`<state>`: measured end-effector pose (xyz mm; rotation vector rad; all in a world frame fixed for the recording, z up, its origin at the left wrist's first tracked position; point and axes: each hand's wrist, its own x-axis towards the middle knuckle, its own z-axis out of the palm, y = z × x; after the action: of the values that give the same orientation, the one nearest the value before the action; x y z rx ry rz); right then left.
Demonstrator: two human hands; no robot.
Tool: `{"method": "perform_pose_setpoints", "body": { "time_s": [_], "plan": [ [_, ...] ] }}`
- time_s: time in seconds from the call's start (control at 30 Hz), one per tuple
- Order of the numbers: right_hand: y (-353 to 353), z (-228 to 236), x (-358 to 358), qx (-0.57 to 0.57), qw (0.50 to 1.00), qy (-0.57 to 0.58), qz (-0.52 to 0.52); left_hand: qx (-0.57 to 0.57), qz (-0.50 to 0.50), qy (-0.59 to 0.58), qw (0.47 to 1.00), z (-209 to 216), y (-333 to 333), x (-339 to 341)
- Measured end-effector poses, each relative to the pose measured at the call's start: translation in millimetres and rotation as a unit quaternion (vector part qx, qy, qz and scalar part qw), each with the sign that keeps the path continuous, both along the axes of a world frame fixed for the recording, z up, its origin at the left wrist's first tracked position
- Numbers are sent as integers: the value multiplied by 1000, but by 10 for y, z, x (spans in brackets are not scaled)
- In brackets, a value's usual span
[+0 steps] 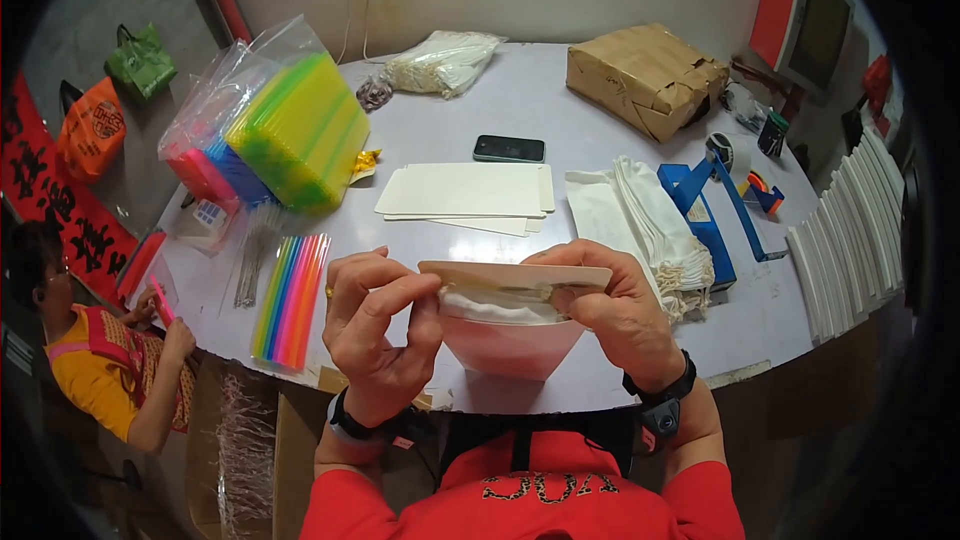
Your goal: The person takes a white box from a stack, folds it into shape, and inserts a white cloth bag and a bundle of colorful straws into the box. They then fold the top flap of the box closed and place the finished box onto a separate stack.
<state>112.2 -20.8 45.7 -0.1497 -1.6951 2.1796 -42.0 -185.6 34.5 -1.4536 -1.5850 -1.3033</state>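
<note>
My two hands are both closed on a white box (510, 350), which stands upright, mouth up, in front of my chest at the near edge of the table (430, 130); whether its base rests on the tabletop or hangs just above it, I cannot tell. With my left hand (378, 330) I pinch the left end of the raised flap (510, 275) between thumb and fingertips. My right hand (628, 315) grips the other end, thumb at the mouth and fingers behind the flap. Inside the opening I see white cloth (490, 306) lying along the mouth, below the flap. Just beyond the box lie flat white cartons (465, 185) in a short stack, with a dark phone (509, 149) behind them. Beside my right hand are layered cloth pouches (640, 230) with stringy ends, and next to these a blue tool (715, 230). To the left of my left hand lies a row of coloured tubes (291, 302). Farther left, a co-worker (110, 350) in a yellow sleeve holds a pink item (161, 302).
</note>
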Motion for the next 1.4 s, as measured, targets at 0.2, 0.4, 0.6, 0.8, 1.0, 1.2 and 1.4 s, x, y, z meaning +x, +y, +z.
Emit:
{"method": "perform_pose_setpoints", "body": {
  "time_s": [0.2, 0.4, 0.6, 0.8, 1.0, 1.2, 1.4],
  "plan": [
    [36, -22, -51, 2, 1000, 24, -7, 32, -67, -124, 990, -126, 30, 39],
    [150, 22, -111, 31, 999, 1, 8, 117, -86, -180, 973, -312, 156, -28],
    [177, 12, -128, 39, 999, 20, 20, -3, -36, 32, 999, -169, 49, -188],
    [159, 30, -132, 56, 998, 15, 6, 16, -60, -46, 997, -307, 110, -68],
    [200, -6, -141, 61, 998, 24, -5, 235, -201, -352, 884, -484, 349, 111],
    [191, 11, -141, 60, 998, 26, -2, 213, -156, -293, 919, -572, 348, 95],
    [252, -112, -192, 198, 974, 101, -37, 97, -110, -132, 980, -460, 196, -138]
  ]
}}
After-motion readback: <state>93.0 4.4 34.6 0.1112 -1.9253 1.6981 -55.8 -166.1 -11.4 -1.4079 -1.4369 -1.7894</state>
